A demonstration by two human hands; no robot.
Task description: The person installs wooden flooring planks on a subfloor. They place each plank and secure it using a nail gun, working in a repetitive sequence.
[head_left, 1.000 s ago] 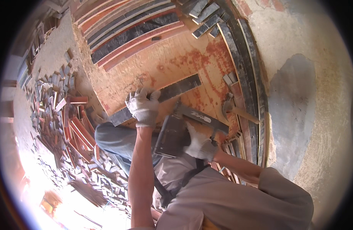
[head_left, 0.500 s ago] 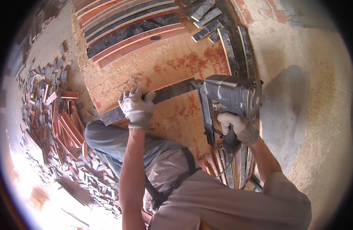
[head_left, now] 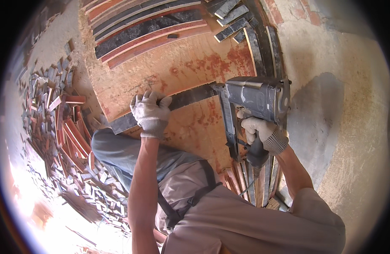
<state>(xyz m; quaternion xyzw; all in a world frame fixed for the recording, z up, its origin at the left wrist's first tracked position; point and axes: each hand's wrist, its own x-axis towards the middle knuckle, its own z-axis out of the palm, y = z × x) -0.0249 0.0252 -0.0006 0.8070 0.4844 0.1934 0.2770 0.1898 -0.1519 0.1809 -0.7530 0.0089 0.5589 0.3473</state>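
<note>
A dark wooden strip (head_left: 190,96) lies slantwise across a reddish-stained tan board (head_left: 195,122) in front of me. My gloved left hand (head_left: 151,111) is curled over the strip left of its middle, fingers bent against it. In my gloved right hand (head_left: 264,133) is the handle of a black nail gun (head_left: 256,95). The gun's nose is at the strip's right end; whether it presses on the wood I cannot tell. A thin hose (head_left: 250,185) runs down from the bottom of its handle.
Long red and black wooden strips (head_left: 152,31) lie side by side at the board's far end. Short dark offcuts (head_left: 232,28) sit at the far right corner. Scrap wood (head_left: 72,131) is heaped on the floor to the left. A worn wall (head_left: 351,106) rises on the right.
The whole view has shifted slightly. Both hands, the nail gun and the dark strip keep nearly the same places relative to each other.
</note>
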